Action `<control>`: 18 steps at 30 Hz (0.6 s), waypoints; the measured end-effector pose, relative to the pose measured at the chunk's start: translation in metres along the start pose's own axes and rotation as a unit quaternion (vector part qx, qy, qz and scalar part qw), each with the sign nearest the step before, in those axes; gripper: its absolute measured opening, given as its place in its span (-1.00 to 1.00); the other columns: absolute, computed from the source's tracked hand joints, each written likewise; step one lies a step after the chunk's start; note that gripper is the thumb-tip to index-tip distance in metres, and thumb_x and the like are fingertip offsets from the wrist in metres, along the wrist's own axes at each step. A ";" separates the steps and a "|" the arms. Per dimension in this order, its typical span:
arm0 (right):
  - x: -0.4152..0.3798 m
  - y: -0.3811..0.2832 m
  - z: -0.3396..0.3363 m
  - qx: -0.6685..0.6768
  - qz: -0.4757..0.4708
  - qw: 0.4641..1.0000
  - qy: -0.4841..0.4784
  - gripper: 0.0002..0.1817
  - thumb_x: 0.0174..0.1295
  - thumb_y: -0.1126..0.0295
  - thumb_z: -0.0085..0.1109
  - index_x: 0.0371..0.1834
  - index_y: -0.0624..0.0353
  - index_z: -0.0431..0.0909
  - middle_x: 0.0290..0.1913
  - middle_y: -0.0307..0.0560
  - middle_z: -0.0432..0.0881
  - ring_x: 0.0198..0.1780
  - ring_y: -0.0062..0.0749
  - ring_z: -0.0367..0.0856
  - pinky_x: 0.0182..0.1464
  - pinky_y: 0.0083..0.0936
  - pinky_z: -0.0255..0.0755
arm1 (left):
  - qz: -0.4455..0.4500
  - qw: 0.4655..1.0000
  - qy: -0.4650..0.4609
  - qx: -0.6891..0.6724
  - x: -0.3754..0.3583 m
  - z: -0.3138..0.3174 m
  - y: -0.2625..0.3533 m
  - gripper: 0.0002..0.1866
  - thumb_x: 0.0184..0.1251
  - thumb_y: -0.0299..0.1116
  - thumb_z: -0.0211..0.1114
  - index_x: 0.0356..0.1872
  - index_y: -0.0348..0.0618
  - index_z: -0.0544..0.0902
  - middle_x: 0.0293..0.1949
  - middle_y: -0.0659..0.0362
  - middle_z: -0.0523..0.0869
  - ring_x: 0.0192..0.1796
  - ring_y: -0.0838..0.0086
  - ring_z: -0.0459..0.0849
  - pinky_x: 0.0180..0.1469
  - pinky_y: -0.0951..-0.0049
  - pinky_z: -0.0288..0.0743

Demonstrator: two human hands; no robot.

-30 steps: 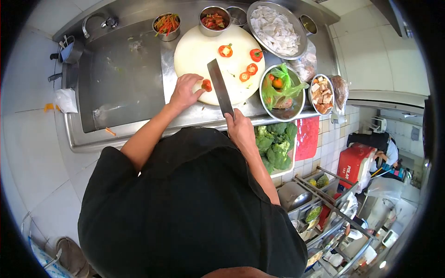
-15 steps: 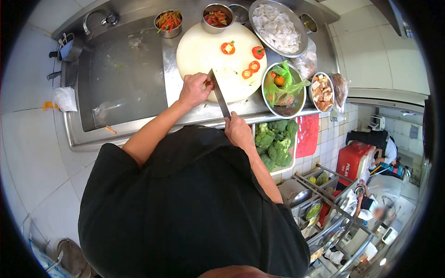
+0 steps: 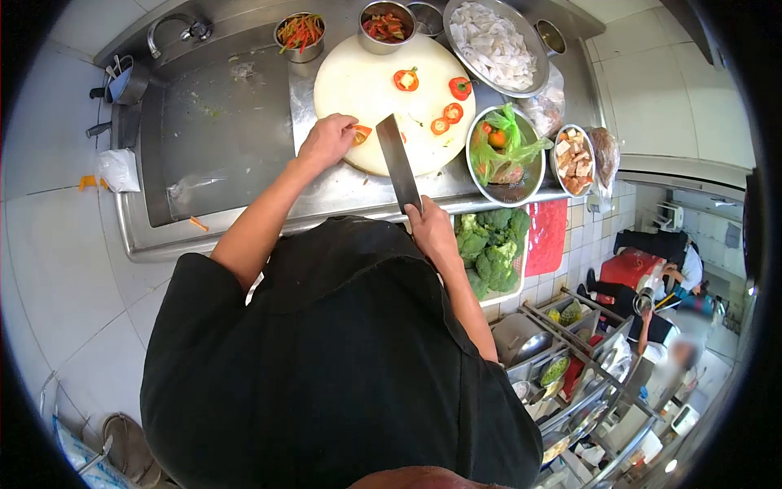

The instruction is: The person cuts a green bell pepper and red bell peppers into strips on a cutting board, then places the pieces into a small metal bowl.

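My left hand (image 3: 327, 140) is at the near left edge of the round white cutting board (image 3: 350, 77), its fingers closed on a piece of red pepper (image 3: 360, 135). My right hand (image 3: 432, 232) grips the handle of a cleaver (image 3: 397, 159), whose blade slants over the board's near edge, apart from that piece. A small red bit shows beside the blade. Farther back on the board lie a cut pepper half (image 3: 406, 79), a pepper end (image 3: 460, 88) and two pepper rings (image 3: 453, 112).
Behind the board stand metal cups of pepper strips (image 3: 300, 33) and chopped red pieces (image 3: 387, 27). At right are a bowl of white strips (image 3: 498, 50), a colander (image 3: 521, 196) and a bowl of cubes (image 3: 573, 161). Left is a sink (image 3: 220, 138); broccoli (image 3: 493, 253) sits below. Co-workers stand far right.
The cleaver has moved away from my left hand and turned more upright. My left hand has shifted slightly left, and the pepper piece now shows at its fingertips.
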State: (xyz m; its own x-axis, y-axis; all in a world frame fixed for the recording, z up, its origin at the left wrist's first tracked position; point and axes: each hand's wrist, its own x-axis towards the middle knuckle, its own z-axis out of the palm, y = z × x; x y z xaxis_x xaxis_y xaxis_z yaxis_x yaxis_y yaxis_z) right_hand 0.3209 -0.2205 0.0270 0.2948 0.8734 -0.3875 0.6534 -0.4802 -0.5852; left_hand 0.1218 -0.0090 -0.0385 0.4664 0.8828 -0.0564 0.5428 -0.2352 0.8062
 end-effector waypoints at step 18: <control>0.023 -0.035 0.015 -0.159 -0.066 0.985 0.005 -0.71 0.49 0.20 0.13 -0.10 0.25 0.59 -0.37 0.36 0.74 -0.24 0.27 0.77 -0.11 0.13 0.62 | 0.304 0.948 -0.071 0.064 0.002 -0.006 -0.025 -0.84 0.24 -0.44 0.46 -0.17 -0.21 0.77 -0.18 0.09 0.75 0.02 0.16 0.70 0.17 0.20 0.52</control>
State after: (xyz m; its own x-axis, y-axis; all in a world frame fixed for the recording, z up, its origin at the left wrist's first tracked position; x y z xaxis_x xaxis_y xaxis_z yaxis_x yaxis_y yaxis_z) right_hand 0.2938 -0.1846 0.0278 0.1990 0.9277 -0.3159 0.8708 -0.3152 -0.3772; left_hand 0.1053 0.0015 -0.0548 0.8044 0.5070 0.3097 0.2203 -0.7386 0.6371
